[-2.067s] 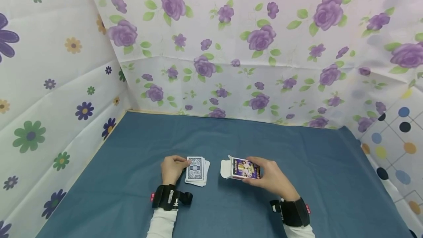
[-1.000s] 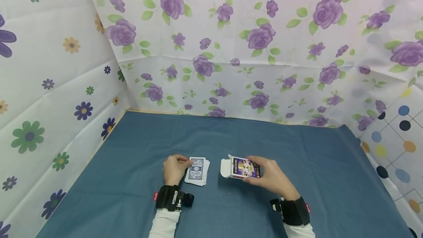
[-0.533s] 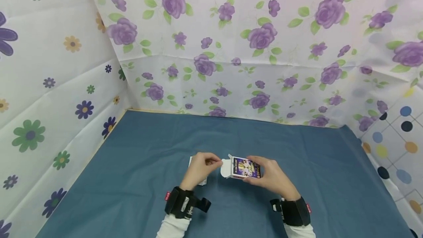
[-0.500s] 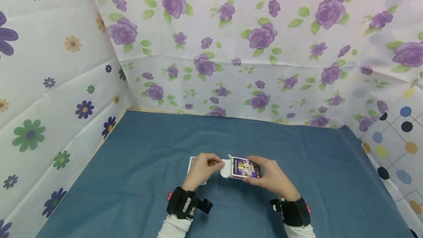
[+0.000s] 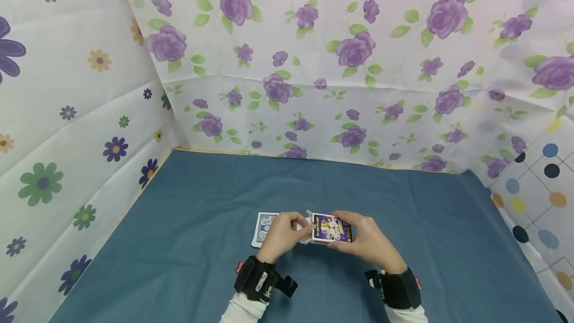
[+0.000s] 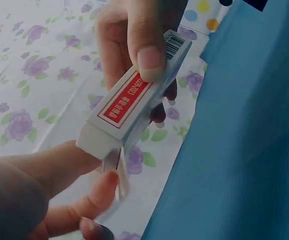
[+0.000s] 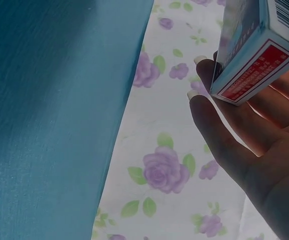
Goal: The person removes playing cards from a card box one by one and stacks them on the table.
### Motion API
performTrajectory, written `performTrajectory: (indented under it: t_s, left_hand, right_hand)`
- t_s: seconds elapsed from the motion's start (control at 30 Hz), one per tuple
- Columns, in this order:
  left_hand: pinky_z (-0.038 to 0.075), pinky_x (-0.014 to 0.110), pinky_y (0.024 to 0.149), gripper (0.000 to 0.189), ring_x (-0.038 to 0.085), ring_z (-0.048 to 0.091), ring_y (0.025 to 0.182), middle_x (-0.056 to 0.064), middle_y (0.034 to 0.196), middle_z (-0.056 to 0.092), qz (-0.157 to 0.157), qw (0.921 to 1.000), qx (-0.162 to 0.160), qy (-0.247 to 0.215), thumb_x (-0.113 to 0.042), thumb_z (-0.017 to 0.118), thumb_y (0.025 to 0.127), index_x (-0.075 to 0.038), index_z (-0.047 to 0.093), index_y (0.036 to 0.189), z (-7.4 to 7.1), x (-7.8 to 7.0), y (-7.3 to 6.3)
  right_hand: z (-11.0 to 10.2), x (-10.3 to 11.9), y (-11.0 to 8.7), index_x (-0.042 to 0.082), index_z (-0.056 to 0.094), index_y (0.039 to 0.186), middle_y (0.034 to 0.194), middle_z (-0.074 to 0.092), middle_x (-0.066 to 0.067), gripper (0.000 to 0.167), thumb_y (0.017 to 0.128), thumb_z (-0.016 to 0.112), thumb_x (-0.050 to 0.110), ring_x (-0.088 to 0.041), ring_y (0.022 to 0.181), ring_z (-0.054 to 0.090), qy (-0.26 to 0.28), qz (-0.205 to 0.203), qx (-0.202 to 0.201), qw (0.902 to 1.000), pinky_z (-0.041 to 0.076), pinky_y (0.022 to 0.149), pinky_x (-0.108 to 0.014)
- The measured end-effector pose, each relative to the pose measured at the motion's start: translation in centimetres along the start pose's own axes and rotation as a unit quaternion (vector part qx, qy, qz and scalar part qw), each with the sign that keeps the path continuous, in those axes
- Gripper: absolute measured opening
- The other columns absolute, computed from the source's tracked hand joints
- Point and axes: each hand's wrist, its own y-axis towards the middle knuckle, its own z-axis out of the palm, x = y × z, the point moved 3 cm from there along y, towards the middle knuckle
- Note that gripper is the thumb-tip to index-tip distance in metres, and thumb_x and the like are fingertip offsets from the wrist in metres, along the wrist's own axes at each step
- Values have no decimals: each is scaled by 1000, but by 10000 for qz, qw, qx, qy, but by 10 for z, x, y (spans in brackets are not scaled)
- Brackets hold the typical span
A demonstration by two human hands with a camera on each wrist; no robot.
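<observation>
A purple-fronted playing card box [image 5: 332, 228] is held up over the blue cloth, its end flap out to the left. My right hand [image 5: 367, 238] grips its right end, thumb on the near side and fingers on the far side. The right wrist view shows the box's red label and barcode. My left hand [image 5: 287, 236] is at the box's mouth. In the left wrist view, its thumb and finger pinch the thin stacked edges of playing cards [image 6: 111, 163] beside the flap [image 6: 121, 182]. Under my left hand lies a pile of cards [image 5: 263, 227], blue-patterned backs up, partly hidden.
A blue cloth [image 5: 202, 203] covers the table. A floral sheet [image 5: 314, 64] hangs behind it, with more patterned sheets at the left and right sides. Both wrists wear black straps with cameras.
My left hand has left the card pile, moving right to the box's mouth, and now covers the pile's right part. The box has shifted very slightly left in my right hand.
</observation>
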Motion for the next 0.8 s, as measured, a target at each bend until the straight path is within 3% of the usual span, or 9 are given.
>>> performTrajectory:
  t_s: [0.2,0.33,0.53,0.8]
  left_hand:
    - [31,23,51,19,12,40,59,1,73,53,-481,9963,417,-571,-22,69,90,-4,71,85,2,6,1]
    - [32,24,52,22,13,42,59,1,72,54,-638,9924,595,-873,-22,67,91,-1,72,90,3,9,2]
    - [34,25,58,23,12,43,62,0,72,53,-679,9856,937,-1231,-18,60,95,2,72,94,0,12,3]
    - [26,27,56,28,12,25,54,-1,61,34,-622,9813,1135,-1426,-15,54,98,3,61,77,-13,13,4]
  right_hand:
    - [0,2,-1,12,59,132,126,64,-9,65,77,80,39,-17,102,64,10,3,-9,10000,52,76,-28]
    - [0,1,-1,13,59,132,126,64,-9,64,77,81,39,-17,102,64,-15,-4,-10,10000,52,77,-29]
    - [1,-1,-1,13,59,132,126,64,-9,64,78,79,41,-16,100,64,3,30,17,10000,53,77,-34]
    - [-2,-2,-1,9,58,133,128,63,-11,67,78,80,40,-21,106,63,-38,55,9,10000,53,80,-39]
